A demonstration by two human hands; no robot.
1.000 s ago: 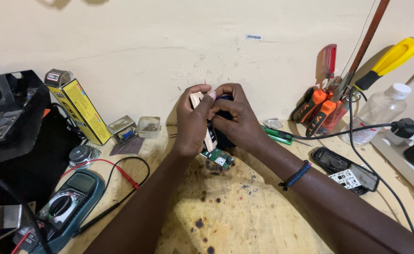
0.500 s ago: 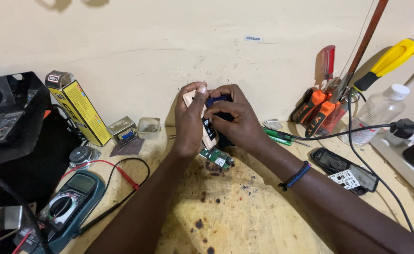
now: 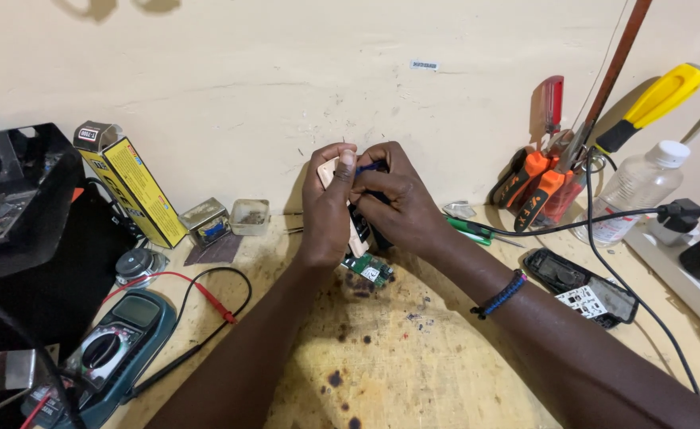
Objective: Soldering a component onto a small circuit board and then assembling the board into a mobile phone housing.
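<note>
Hands met above the scarred wooden bench (image 3: 413,349), close to the cream wall (image 3: 286,71). Left hand (image 3: 326,210) was closed around a small pale flat casing piece (image 3: 331,171), thumb pressed on its top edge. Right hand (image 3: 394,202) was curled around a small dark handheld device (image 3: 370,206), fingers wrapped over it and touching the left thumb; device mostly hidden, exact shape unclear. Small green circuit board (image 3: 370,272) lay on the bench just below both hands. Blue beaded bracelet (image 3: 502,292) sat on the right wrist. Far left: teal multimeter (image 3: 116,345) with red probe lead (image 3: 199,295), yellow rectangular carton (image 3: 131,183) leaning on the wall. Right side: orange-handled pliers (image 3: 537,187), clear plastic bottle with white cap (image 3: 632,191), open black phone shell (image 3: 580,286), green-handled tool (image 3: 471,230) flat near the right forearm.
</note>
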